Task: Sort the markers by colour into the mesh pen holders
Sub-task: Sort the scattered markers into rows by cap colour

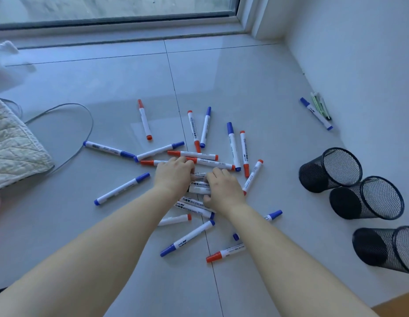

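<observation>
Several white whiteboard markers with red or blue caps lie scattered over the grey floor tiles, among them a red-capped marker (144, 119) and a blue-capped marker (122, 188). My left hand (173, 176) and my right hand (224, 188) rest palm down on the middle of the pile, fingers curled over a few markers (199, 186) lying between them. The caps of those markers are hidden. Three black mesh pen holders lie on their sides at the right: one far (329, 170), one in the middle (366, 197), one near (386, 248).
A lone blue marker (316, 113) and green-and-white pens (320, 105) lie by the right wall. A quilted cloth (13, 145) and a grey cable (84, 124) sit at the left. A window frame (116, 19) runs along the back.
</observation>
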Demonstrator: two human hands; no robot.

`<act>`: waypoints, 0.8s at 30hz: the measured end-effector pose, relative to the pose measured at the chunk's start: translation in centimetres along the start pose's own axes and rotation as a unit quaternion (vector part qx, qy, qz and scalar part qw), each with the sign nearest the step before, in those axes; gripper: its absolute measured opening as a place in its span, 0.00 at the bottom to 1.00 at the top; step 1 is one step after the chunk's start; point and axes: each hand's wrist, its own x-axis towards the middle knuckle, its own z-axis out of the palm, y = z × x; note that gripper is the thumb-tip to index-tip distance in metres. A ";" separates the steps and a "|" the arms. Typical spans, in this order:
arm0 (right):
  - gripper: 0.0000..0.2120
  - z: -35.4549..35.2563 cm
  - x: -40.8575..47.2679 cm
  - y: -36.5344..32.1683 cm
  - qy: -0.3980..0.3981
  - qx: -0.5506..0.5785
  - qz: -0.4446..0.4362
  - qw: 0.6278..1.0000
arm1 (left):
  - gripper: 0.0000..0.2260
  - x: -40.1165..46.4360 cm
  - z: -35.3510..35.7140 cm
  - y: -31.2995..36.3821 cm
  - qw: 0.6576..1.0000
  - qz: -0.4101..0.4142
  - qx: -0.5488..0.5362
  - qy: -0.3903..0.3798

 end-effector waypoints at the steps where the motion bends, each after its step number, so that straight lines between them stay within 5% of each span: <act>1: 0.16 0.1 0.0 -0.3 -0.013 0.017 0.010 1.000 | 0.09 0.1 0.0 0.3 1.000 0.008 0.018 0.000; 7: 0.10 0.2 0.1 -0.5 -0.001 -0.034 -0.001 0.999 | 0.09 0.4 -0.3 0.9 0.998 0.032 0.054 0.000; 13: 0.10 -0.7 -2.1 0.4 0.044 -0.063 -0.004 0.997 | 0.09 -2.6 -1.2 -1.4 0.992 -0.054 -0.114 0.032; 16: 0.02 -1.3 -4.0 -1.2 0.091 0.012 0.032 0.995 | 0.05 -5.1 -2.2 -3.0 0.955 -0.136 -0.257 0.066; 19: 0.09 -0.9 -6.6 -4.6 0.105 0.124 0.067 0.984 | 0.09 -9.0 -2.8 -5.1 0.901 -0.215 -0.362 0.103; 24: 0.18 2.1 -9.7 -13.0 0.041 0.243 0.134 0.960 | 0.10 -16.3 -2.7 -10.4 0.881 -0.288 -0.364 0.087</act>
